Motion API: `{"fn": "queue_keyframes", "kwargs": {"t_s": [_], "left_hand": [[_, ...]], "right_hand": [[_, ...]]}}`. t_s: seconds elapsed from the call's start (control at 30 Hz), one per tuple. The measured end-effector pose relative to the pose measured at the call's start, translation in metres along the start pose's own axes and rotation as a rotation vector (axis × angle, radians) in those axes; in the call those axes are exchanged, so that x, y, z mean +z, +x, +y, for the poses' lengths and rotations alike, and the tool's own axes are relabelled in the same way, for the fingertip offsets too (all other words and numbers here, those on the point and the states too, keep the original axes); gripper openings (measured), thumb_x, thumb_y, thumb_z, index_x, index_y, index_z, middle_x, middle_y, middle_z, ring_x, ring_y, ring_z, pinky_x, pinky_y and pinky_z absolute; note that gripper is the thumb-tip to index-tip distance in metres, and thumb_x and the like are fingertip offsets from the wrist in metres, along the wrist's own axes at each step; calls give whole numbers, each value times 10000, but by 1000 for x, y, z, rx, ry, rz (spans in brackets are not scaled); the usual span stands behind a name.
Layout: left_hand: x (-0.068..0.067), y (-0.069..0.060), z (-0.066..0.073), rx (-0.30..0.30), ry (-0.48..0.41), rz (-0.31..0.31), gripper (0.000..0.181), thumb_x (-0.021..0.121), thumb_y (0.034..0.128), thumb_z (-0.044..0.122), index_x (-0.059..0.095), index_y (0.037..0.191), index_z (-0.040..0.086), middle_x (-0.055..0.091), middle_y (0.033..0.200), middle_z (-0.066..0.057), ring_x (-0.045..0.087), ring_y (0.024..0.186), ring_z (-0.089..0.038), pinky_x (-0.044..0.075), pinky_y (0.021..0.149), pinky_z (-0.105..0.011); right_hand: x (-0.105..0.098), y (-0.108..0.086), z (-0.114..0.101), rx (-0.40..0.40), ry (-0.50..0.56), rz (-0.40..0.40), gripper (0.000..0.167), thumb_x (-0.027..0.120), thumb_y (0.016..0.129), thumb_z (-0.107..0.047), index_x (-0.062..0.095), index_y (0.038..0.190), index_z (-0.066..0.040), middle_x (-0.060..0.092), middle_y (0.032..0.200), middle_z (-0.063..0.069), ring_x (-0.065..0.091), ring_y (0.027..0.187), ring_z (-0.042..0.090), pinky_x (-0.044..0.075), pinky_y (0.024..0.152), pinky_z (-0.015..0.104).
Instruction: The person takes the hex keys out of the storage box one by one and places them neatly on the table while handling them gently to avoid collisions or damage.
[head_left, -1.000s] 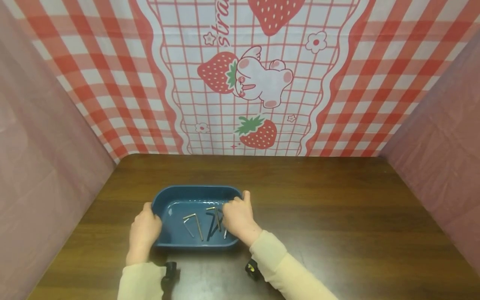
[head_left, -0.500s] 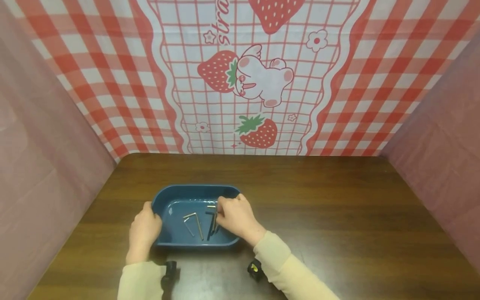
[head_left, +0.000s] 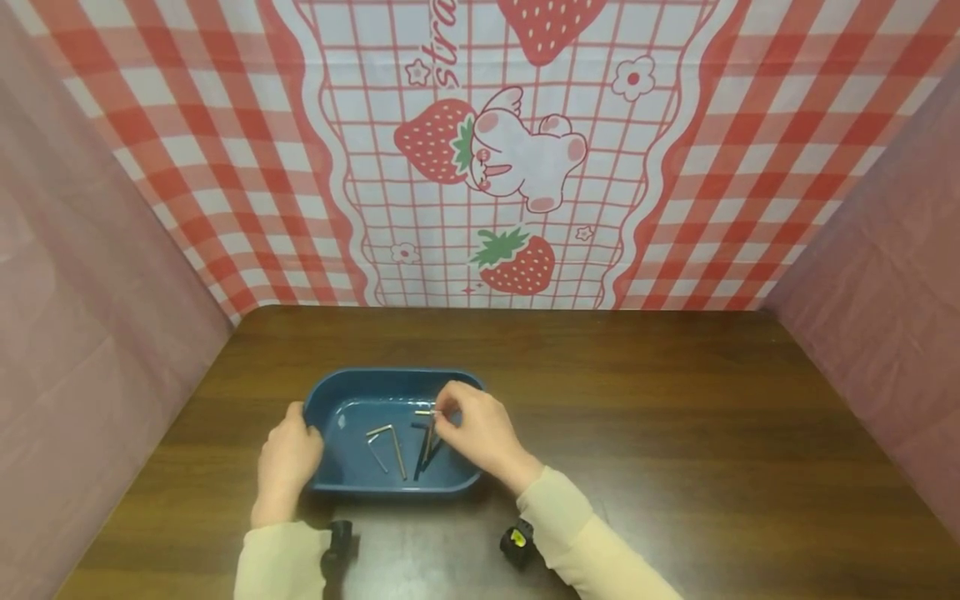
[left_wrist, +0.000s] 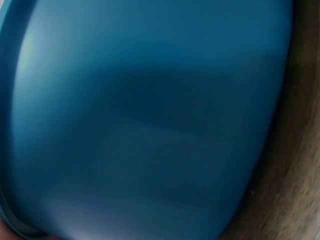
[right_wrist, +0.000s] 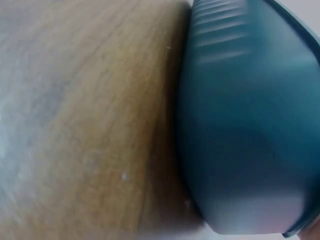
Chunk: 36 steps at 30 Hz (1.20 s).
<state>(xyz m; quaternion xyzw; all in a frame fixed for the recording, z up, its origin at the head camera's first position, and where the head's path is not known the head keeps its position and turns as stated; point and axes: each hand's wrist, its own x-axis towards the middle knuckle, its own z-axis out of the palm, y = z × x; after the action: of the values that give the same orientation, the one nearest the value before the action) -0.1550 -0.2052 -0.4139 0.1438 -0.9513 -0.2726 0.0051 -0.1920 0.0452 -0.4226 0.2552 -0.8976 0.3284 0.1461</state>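
My left hand [head_left: 288, 454] grips the left end of a blue tray [head_left: 341, 454]; in the left wrist view the tray's outer wall [left_wrist: 150, 110] fills most of the picture. My right hand [head_left: 480, 429] reaches over the tray's right end, thumb and index finger pinched together at a hex key [head_left: 423, 412] whose short end sticks out to the left. Its long part runs down among black hex keys [head_left: 419, 458], partly overlapping them. Left of these lie a brass-coloured hex key [head_left: 398, 454] and a thinner silver hex key [head_left: 378, 456].
A brown wooden table [head_left: 675, 433] carries the tray and stretches right and behind it. A strawberry-patterned cloth [head_left: 517, 250] hangs at the back, with pink cloths on both sides. Black wrist devices [head_left: 517, 540] sit under both sleeves.
My right hand has let go of the tray's right rim and moved in over the hex keys, closing thumb and index finger there. My left hand and the tray have stayed put.
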Motion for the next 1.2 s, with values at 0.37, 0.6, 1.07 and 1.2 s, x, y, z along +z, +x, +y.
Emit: {"fn": "queue_keyframes", "kwargs": {"t_s": [0.37, 0.6, 1.07, 1.2], "left_hand": [[1, 0, 0, -11, -1, -11, 458, 339, 867, 97, 332, 1293, -68, 480, 1175, -374, 504, 976, -554, 420, 744, -587], [1, 1, 0, -7, 2, -7, 453, 336, 873, 106, 330, 1294, -62, 479, 1180, -371, 500, 984, -554, 416, 748, -590], [0, 0, 1, 4, -4, -12, 453, 338, 884, 111, 327, 1297, -75, 474, 1188, -372, 498, 986, -555, 412, 758, -596], [1, 0, -1, 1, -8, -9, 449, 336, 884, 110, 331, 1296, -69, 480, 1187, -367, 498, 991, -552, 410, 761, -596]], "right_hand": [[-28, 7, 11, 109, 339, 78, 103, 647, 781, -48, 597, 847, -109, 632, 801, -16, 613, 706, 66, 506, 641, 205], [-44, 8, 21, 143, 321, 113, 128, 639, 769, -21, 607, 867, -96, 639, 816, 6, 623, 711, 86, 512, 644, 222], [-68, 1, 49, 204, 220, 106, 128, 625, 785, -27, 649, 906, -62, 668, 813, 45, 582, 680, 102, 487, 635, 240], [-70, -2, 60, 206, 159, 61, 102, 630, 805, -64, 652, 904, -75, 645, 783, 20, 564, 673, 95, 467, 617, 238]]}}
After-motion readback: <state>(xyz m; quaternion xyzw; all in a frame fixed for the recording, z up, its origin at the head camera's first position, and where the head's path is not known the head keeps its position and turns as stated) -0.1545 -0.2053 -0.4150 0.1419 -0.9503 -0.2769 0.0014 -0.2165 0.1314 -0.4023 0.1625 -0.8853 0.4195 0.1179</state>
